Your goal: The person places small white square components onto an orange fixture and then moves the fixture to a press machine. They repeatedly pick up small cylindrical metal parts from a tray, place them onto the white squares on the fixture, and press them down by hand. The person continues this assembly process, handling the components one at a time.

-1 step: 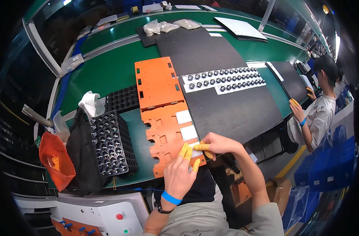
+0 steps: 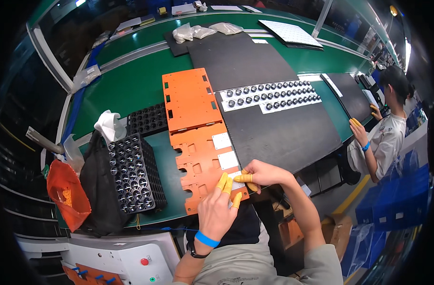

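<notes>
At the near end of an orange fixture (image 2: 191, 178), both hands meet over a small white plate (image 2: 234, 175), partly covered by my fingers. Yellow finger cots cover several fingertips. My left hand (image 2: 217, 206) has its fingers along the plate's left side and its thumb by the near edge. From the right, my right hand (image 2: 262, 174) is closed, its fingertips pinching the plate's right side. Two more white plates, a middle one (image 2: 227, 160) and a far one (image 2: 221, 141), lie in the fixture. Its orange lid (image 2: 188, 99) is folded back beyond them.
Left of the fixture stands a black tray stack (image 2: 134, 175) holding round black parts. White strips with rows of black knobs (image 2: 269, 97) lie on a dark mat (image 2: 283, 137). An orange bag (image 2: 68, 194) hangs at left. A co-worker (image 2: 385, 123) sits at right.
</notes>
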